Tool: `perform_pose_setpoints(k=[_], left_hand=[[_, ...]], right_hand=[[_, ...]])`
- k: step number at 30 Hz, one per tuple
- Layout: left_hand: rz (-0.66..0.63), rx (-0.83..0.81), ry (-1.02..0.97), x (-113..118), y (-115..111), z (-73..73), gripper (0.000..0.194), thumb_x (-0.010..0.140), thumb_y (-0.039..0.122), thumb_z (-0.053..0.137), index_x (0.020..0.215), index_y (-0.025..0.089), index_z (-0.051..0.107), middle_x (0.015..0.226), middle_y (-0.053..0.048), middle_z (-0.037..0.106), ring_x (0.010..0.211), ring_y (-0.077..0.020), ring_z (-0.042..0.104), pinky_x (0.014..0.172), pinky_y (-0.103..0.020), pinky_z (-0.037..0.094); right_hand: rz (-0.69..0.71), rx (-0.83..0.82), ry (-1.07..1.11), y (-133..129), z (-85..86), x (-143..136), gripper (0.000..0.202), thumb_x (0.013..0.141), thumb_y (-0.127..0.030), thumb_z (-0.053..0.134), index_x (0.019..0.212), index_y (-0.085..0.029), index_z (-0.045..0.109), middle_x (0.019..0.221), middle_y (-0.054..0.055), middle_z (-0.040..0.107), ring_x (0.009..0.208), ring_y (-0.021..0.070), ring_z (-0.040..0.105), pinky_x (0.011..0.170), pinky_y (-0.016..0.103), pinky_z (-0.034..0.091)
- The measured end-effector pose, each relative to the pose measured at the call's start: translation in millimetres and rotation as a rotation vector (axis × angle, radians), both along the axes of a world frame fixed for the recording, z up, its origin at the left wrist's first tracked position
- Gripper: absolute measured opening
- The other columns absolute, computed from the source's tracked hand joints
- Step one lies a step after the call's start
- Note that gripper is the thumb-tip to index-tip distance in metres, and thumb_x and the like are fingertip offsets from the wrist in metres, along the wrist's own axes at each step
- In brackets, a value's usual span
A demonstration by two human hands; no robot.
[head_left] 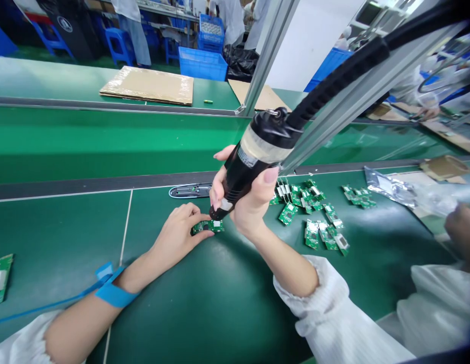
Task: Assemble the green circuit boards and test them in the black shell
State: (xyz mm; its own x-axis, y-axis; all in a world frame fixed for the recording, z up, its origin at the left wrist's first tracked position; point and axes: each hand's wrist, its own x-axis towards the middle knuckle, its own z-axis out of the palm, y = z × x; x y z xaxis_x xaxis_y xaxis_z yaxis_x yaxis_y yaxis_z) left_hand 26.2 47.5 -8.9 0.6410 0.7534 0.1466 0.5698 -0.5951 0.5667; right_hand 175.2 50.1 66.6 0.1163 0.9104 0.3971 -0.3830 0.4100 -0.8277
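My right hand (248,202) is wrapped round a black electric screwdriver (242,174) with a cream tape band and a thick ribbed hose at its top. The tool leans, its lower end over a small green circuit board (217,226); whether its tip touches cannot be seen. Between thumb and fingers, my left hand (179,227) grips that board by its left part on the green table. A blue strap and cord (117,290) go round my left wrist. Just behind the board lies a long dark housing (191,190), partly hidden by my right hand.
Several more circuit boards (312,235) lie loose to the right, and another board (1,280) is at the far left. A silver bag (390,187) sits at the right, near another person's blurred hand (462,232). A metal post (270,55) rises behind; cardboard (151,85) rests beyond.
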Motion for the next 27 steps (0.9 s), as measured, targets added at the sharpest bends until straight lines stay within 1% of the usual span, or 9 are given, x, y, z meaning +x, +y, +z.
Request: perform_pose_setpoints(k=[5,7,11,16,19,25,27], left_hand=[[-0.015,0.007,0.002,-1.4,0.3,-3.1,0.026,0.084,0.034,0.071,0.105,0.018,0.071,0.094,-0.006,0.058,0.088,-0.0252,0.055,0.077,-0.040,0.045],[-0.021,0.007,0.004,-1.8,0.0,-3.2,0.026,0.085,0.034,0.071,0.105,0.018,0.071,0.097,-0.007,0.059,0.091,-0.0260,0.056,0.079,-0.041,0.045],[-0.024,0.009,0.011,-1.8,-0.5,-1.6,0.026,0.085,0.034,0.070,0.106,0.018,0.071,0.094,-0.007,0.059,0.088,-0.0260,0.055,0.077,-0.041,0.045],[-0.021,0.002,0.013,-1.9,-0.9,-1.6,0.025,0.085,0.034,0.070,0.106,0.019,0.070,0.103,-0.008,0.061,0.096,-0.0279,0.056,0.082,-0.043,0.046],[-0.018,-0.006,0.013,-1.8,-1.3,-1.6,0.025,0.086,0.034,0.070,0.106,0.020,0.070,0.105,-0.008,0.061,0.098,-0.0281,0.057,0.084,-0.044,0.046],[-0.013,-0.013,0.018,0.1,-0.4,0.3,0.024,0.085,0.033,0.071,0.103,0.018,0.071,0.099,-0.008,0.062,0.094,-0.0275,0.058,0.080,-0.043,0.047],[-0.017,-0.010,0.016,0.3,0.2,-0.6,0.025,0.085,0.033,0.071,0.104,0.017,0.070,0.100,-0.009,0.063,0.096,-0.0281,0.058,0.082,-0.044,0.047]], right_hand=[[-0.004,-0.031,-0.038,-2.5,2.1,-0.4,0.065,0.072,-0.084,0.047,0.097,-0.024,0.054,0.049,-0.005,0.049,0.033,0.0128,0.042,0.034,0.028,0.032],[0.007,-0.025,-0.025,-2.5,1.7,-0.5,0.064,0.072,-0.083,0.048,0.096,-0.024,0.054,0.048,-0.005,0.048,0.033,0.0131,0.043,0.034,0.027,0.032],[0.039,-0.005,0.023,-1.5,1.3,-0.6,0.060,0.073,-0.079,0.053,0.095,-0.023,0.056,0.046,-0.005,0.049,0.032,0.0132,0.043,0.033,0.027,0.032],[0.047,-0.058,-0.023,-1.1,3.2,0.8,0.066,0.068,-0.083,0.053,0.094,-0.023,0.056,0.046,-0.005,0.050,0.032,0.0134,0.043,0.033,0.028,0.033],[0.088,-0.052,-0.040,-0.3,3.2,2.1,0.066,0.069,-0.084,0.051,0.094,-0.023,0.056,0.045,-0.005,0.050,0.032,0.0131,0.043,0.033,0.027,0.032],[0.138,-0.037,0.005,2.1,-1.0,-2.0,0.060,0.072,-0.080,0.052,0.086,-0.021,0.056,0.046,-0.005,0.051,0.032,0.0114,0.042,0.033,0.026,0.031],[0.140,-0.047,0.000,2.0,-2.7,-4.6,0.059,0.071,-0.080,0.054,0.082,-0.021,0.056,0.046,-0.005,0.051,0.033,0.0113,0.042,0.034,0.027,0.032]])
